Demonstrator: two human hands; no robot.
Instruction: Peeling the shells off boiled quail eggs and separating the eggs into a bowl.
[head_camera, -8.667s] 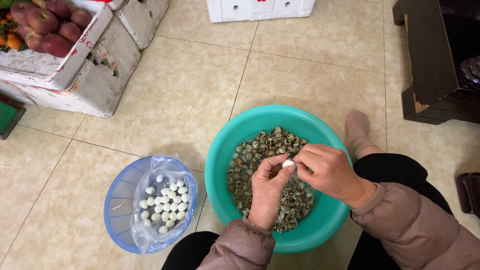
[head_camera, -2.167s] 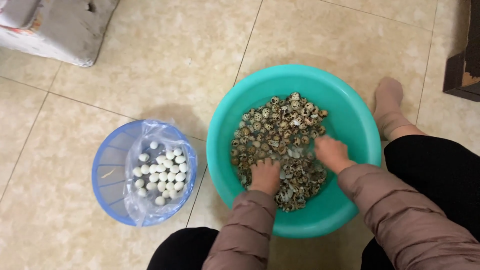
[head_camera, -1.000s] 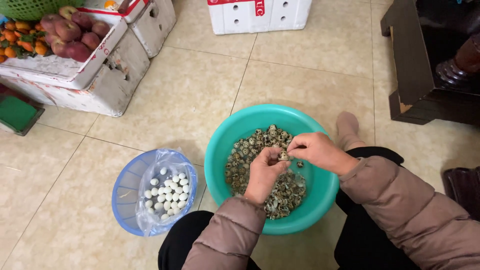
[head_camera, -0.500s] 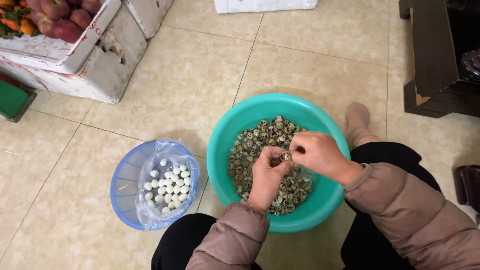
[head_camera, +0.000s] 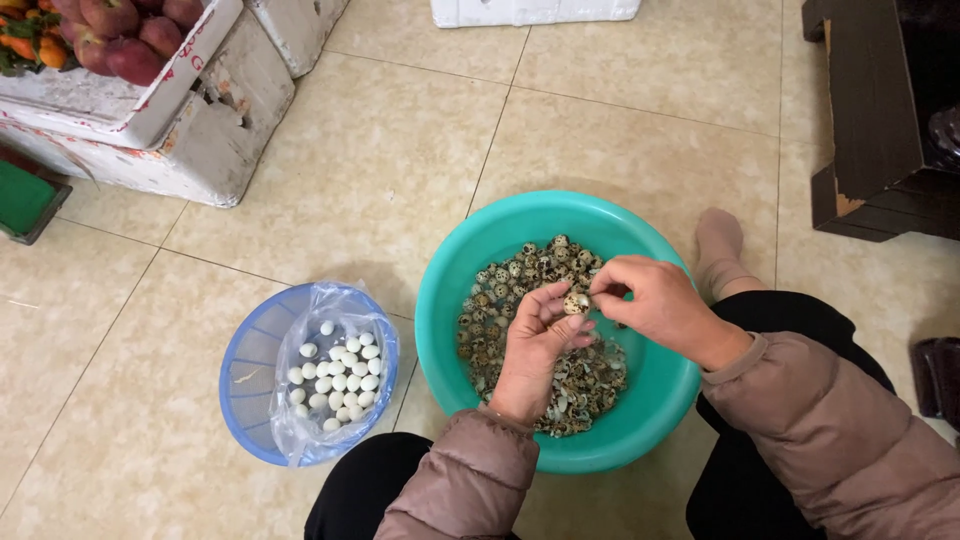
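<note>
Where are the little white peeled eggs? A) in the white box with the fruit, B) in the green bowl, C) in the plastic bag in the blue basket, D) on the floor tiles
C: the white peeled eggs lie in the clear plastic bag lining the blue basket, beside the green bowl of speckled eggs.

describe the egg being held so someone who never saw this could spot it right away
Find the teal basin on the tiled floor, full of speckled eggs and shell bits. Above its middle, the left hand and right hand meet. The egg is pinched between their fingertips: the only speckled one lifted clear of the pile, unlike the peeled white eggs in the blue basket.
</note>
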